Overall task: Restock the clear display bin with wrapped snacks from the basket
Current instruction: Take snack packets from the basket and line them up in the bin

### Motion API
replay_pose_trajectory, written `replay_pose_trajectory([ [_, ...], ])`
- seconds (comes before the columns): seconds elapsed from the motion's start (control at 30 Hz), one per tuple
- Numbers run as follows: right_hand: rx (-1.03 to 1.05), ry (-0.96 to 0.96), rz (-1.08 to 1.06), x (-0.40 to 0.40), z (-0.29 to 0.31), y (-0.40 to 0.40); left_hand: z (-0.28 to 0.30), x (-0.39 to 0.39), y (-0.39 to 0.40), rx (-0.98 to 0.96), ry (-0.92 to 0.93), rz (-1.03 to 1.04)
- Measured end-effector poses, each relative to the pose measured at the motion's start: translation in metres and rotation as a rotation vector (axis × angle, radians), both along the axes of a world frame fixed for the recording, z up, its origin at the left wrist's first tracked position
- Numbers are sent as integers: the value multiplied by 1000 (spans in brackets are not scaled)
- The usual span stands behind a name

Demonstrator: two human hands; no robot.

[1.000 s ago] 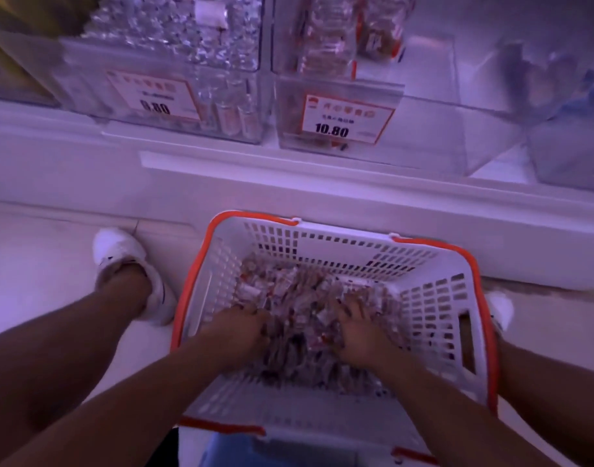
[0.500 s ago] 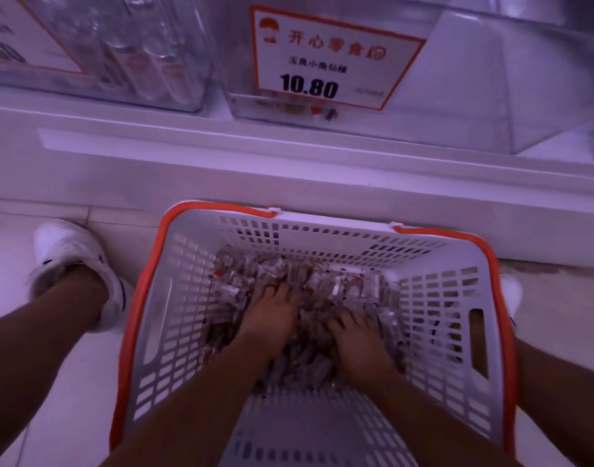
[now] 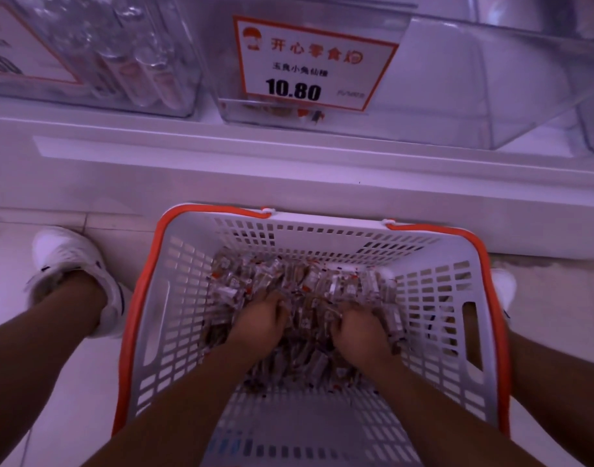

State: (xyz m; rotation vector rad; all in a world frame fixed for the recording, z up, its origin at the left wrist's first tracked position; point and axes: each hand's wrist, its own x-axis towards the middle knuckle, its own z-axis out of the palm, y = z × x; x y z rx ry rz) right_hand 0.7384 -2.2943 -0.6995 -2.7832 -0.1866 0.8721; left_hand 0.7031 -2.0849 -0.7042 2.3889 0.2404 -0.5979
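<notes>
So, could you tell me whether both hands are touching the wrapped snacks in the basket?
Touching. The head view shows the left hand and right hand dug into the wrapped snacks inside the basket, fingers curled into the pile.

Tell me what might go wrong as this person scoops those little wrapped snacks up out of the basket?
Both hands, left hand and right hand, curl into a loose heap of wrapped snacks, so some could slip out on the lift and fall to the floor.

The clear display bin sits above, on the shelf; snacks may spill on the way up.

Squeezing could crush wrappers.
</notes>
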Motion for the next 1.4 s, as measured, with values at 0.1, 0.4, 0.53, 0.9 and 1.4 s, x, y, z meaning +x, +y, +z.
replay_pose_trajectory([
  [0.1, -166, 115, 33, -1, -3, 13, -3, 1, -7, 221, 152, -167],
  [0.4, -145, 149, -365, -12, -9, 36, 6, -1, -32, 467, 129, -274],
  [0.53, 108, 128, -510, -2, -7, 35, 0, -7, -21, 252, -88, -156],
  [0.9, 8, 34, 171, 23, -17, 27, -16, 4, 14, -95, 66, 130],
  [1.4, 377, 114, -455, 26, -8, 10, -20, -7, -20, -50, -74, 96],
])
